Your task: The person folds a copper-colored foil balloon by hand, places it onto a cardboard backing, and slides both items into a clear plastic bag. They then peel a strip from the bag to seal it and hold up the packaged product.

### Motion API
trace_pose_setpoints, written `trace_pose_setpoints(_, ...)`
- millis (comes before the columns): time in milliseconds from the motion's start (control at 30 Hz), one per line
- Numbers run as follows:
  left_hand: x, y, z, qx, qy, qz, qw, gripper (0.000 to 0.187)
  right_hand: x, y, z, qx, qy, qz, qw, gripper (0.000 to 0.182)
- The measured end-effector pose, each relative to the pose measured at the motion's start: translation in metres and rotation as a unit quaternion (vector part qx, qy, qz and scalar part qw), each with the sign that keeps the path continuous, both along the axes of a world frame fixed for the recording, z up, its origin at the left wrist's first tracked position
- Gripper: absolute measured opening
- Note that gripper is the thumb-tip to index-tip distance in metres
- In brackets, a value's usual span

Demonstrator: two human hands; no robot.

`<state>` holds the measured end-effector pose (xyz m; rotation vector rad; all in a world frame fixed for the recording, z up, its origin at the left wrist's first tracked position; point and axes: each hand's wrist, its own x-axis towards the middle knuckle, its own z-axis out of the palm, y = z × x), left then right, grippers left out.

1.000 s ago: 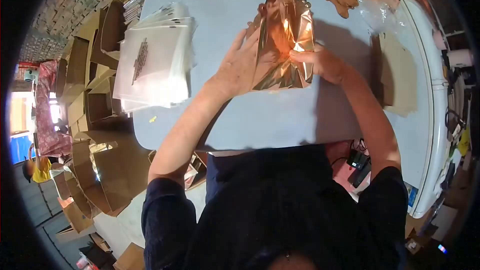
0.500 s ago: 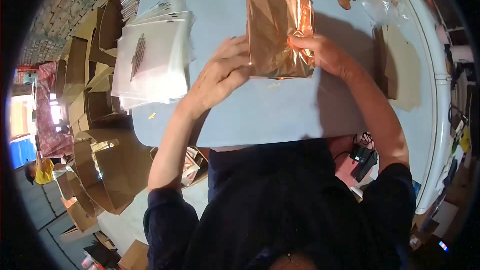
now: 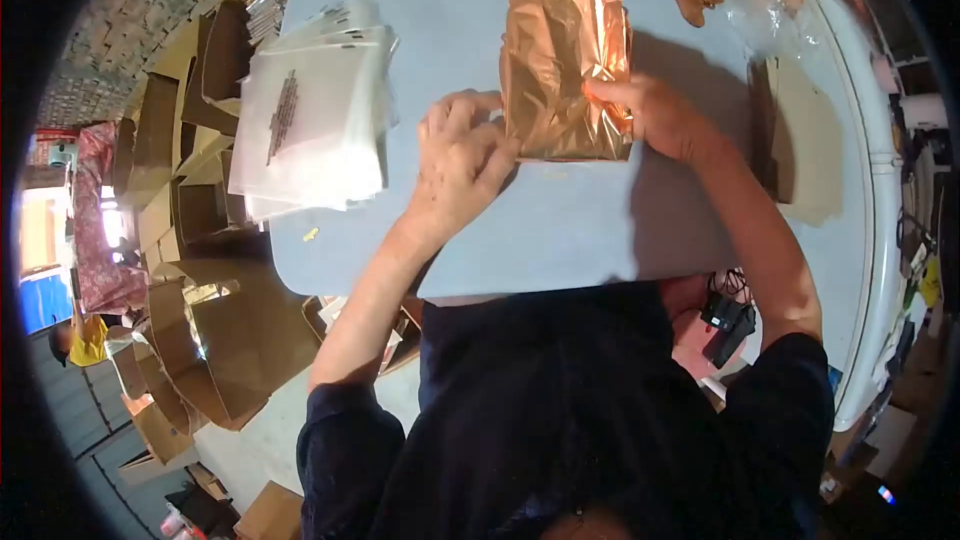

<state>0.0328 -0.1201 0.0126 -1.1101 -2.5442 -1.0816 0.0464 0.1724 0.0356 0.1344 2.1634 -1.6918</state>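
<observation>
Here's the left hand [image 3: 460,155], fingers half curled and bunched, thumb and fingertips right up at the near left part of the foil [image 3: 558,80]; whether they pinch it, I cannot tell. Across on the other side, the right hand [image 3: 662,118] has its thumb pressed on top of the foil's right edge, its fingers mostly out of sight, gripping a creased fold. The foil lies copper and shiny on the table [image 3: 540,230], between the sleeves [image 3: 312,125] and the card [image 3: 803,135].
</observation>
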Motion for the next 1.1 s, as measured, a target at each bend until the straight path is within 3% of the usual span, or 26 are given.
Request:
trace_pose_setpoints(100, 0.003, 0.005, -0.008, -0.003, 0.020, 0.045, 0.999, 0.015, 0.004, -0.012, 0.004, -0.026, -0.032, -0.075, 0.996, 0.042)
trace_pose_setpoints(400, 0.012, 0.017, -0.010, -0.038, 0.082, 0.095, 0.991, 0.014, -0.001, -0.012, -0.001, -0.039, -0.076, -0.086, 0.993, 0.045)
trace_pose_setpoints(500, 0.014, 0.017, -0.009, -0.044, 0.091, 0.097, 0.990, 0.015, -0.006, -0.004, -0.005, -0.026, -0.108, -0.061, 0.992, 0.038)
trace_pose_setpoints(667, 0.014, 0.022, 0.000, -0.033, 0.111, 0.093, 0.989, 0.047, -0.008, -0.003, -0.023, -0.094, -0.076, -0.066, 0.991, 0.034)
trace_pose_setpoints(800, 0.010, 0.033, 0.009, -0.113, 0.100, -0.029, 0.988, 0.075, -0.002, -0.019, -0.009, -0.140, -0.057, -0.110, 0.982, 0.034)
trace_pose_setpoints(900, 0.005, 0.041, 0.000, -0.127, 0.086, -0.069, 0.986, 0.083, -0.006, -0.009, -0.014, -0.140, -0.044, -0.043, 0.988, 0.039)
trace_pose_setpoints(967, 0.004, 0.042, -0.006, -0.136, 0.079, -0.074, 0.985, 0.086, 0.001, -0.005, -0.006, -0.038, 0.061, 0.022, 0.997, 0.040)
trace_pose_setpoints(1033, 0.004, 0.042, -0.011, -0.142, 0.078, -0.075, 0.984, 0.088, 0.004, -0.008, 0.004, 0.002, 0.062, 0.030, 0.998, 0.041)
trace_pose_setpoints(1100, 0.005, 0.042, -0.013, -0.143, 0.084, -0.071, 0.984, 0.088, 0.002, -0.009, 0.009, -0.021, -0.035, -0.017, 0.999, 0.044)
